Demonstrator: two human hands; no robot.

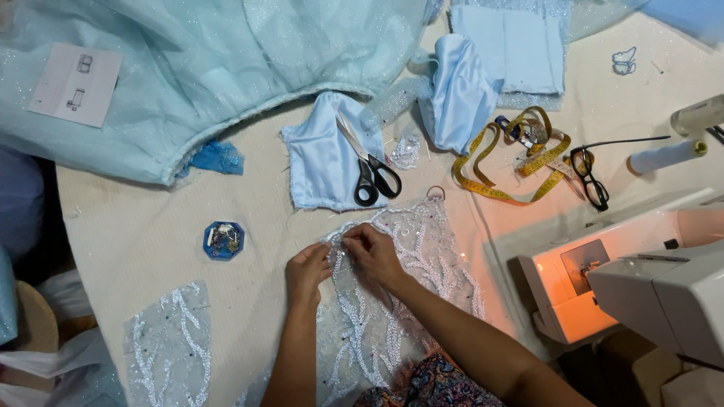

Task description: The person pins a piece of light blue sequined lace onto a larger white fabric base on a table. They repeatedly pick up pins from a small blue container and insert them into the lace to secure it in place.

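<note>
I see my left hand and right hand both pinching the top edge of the beaded lace panel lying directly beneath them; I judge it light, limp, snag-prone, best gripped at its edge.

We've got bare table left of our hands, just the pin box there; scissors ahead, sewing machine blocks the right.
</note>
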